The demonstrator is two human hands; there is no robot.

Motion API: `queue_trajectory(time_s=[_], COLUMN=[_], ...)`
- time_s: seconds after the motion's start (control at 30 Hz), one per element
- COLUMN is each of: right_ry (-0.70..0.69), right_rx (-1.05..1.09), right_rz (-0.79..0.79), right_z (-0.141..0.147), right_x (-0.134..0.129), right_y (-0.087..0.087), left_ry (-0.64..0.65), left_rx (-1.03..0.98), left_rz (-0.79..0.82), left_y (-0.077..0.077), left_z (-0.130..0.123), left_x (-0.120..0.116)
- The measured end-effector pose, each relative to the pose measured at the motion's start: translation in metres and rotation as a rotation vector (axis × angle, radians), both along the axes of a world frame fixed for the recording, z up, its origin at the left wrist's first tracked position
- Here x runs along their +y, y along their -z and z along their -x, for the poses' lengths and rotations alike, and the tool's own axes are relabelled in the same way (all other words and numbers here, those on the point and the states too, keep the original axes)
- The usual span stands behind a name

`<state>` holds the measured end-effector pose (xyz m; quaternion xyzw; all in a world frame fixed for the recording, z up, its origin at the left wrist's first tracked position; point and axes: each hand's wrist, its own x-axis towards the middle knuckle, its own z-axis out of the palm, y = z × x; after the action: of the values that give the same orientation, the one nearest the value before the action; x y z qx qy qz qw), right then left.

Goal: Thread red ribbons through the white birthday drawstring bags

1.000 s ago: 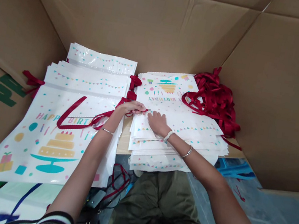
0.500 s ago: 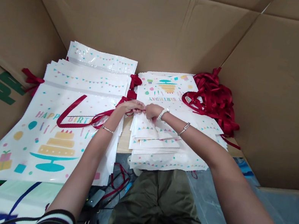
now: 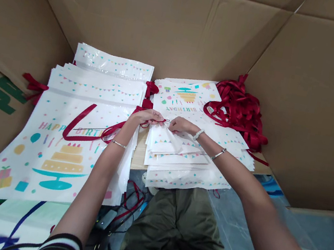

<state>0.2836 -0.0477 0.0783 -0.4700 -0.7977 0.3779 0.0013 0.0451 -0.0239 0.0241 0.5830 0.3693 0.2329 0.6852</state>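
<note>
My left hand (image 3: pixel 149 116) is closed in a pinch on a dark red ribbon (image 3: pixel 116 130) beside the right stack. From its fingertips a small metal loop (image 3: pixel 167 120) sticks out to the right, with ribbon showing at it. My right hand (image 3: pixel 183 125) is closed just right of the loop, a short gap away. White plastic of the top birthday bag (image 3: pixel 169 137) is gathered up between the hands, and my right fingers seem to pinch it. The ribbon's loose end curls across the left stack of printed bags (image 3: pixel 59 110).
A heap of red ribbons (image 3: pixel 240 110) lies at the back right. Cardboard walls (image 3: pixel 140 17) stand behind and on both sides. Red ribbon bows (image 3: pixel 150 89) show between the stacks. Cables and a red ribbon (image 3: pixel 133 205) hang below the wooden table edge (image 3: pixel 139 154).
My right hand has moved right, away from my left hand, which stays nearly in place. The metal loop now shows between them. The bag's edge is bunched more.
</note>
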Motion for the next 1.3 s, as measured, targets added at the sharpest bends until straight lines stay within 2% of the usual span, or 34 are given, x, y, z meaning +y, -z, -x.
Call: queue_trajectory(time_s=[0.13, 0.27, 0.6, 0.83, 1.1, 1.3], right_ry=[0.025, 0.003, -0.138, -0.179, -0.196, -0.200], right_rx=[0.087, 0.050, -0.061, -0.115, -0.139, -0.147], right_rz=[-0.102, -0.296, -0.565, -0.551, -0.511, -0.447], right_z=[-0.006, -0.010, -0.011, -0.010, -0.009, -0.007], right_x=[-0.001, -0.007, -0.027, -0.027, -0.028, -0.021], right_y=[0.017, 0.031, 0.041, 0.040, 0.032, 0.029], left_ry=[0.028, 0.052, 0.047, 0.061, 0.076, 0.020], left_rx=[0.010, 0.055, 0.076, 0.084, 0.135, 0.152], left_rz=[-0.021, -0.015, 0.060, 0.091, 0.064, 0.036], left_y=[-0.012, -0.020, -0.013, -0.018, -0.015, -0.019], left_z=[-0.002, -0.003, 0.006, 0.003, 0.005, 0.008], left_x=[-0.007, -0.011, -0.010, -0.013, -0.010, -0.016])
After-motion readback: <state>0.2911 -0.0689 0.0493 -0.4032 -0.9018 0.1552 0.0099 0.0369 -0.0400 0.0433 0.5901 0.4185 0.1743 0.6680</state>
